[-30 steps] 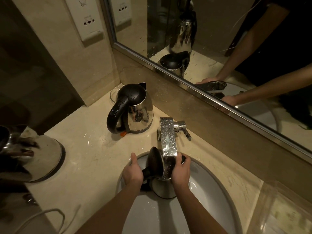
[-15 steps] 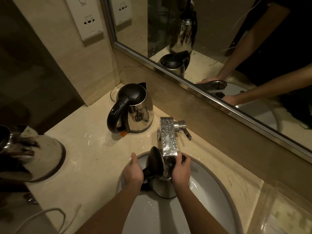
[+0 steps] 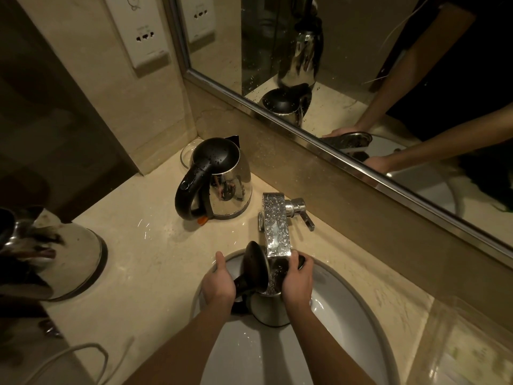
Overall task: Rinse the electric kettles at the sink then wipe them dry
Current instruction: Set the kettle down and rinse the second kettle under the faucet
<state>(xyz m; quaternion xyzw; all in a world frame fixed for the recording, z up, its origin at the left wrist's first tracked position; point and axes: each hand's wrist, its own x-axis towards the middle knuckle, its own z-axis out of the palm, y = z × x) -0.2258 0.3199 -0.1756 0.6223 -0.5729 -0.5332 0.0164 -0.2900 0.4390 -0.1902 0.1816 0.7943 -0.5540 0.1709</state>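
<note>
A steel electric kettle point(image 3: 268, 309) with its black lid flipped open sits in the white sink point(image 3: 347, 315), directly under the chrome faucet point(image 3: 276, 226). My left hand point(image 3: 218, 283) grips its black handle on the left. My right hand point(image 3: 297, 282) clasps the kettle's body and rim on the right. Water appears to run from the spout into the kettle's mouth. A second steel kettle point(image 3: 219, 180) with a black lid and handle stands closed on the counter behind the sink, wet with droplets.
A beige stone counter point(image 3: 144, 259) surrounds the sink. At the left edge stands a domed metal object point(image 3: 69, 262). A clear glass dish point(image 3: 187, 154) sits behind the second kettle. A mirror point(image 3: 361, 65) lines the back wall. A clear plastic tray point(image 3: 469, 354) lies at the right.
</note>
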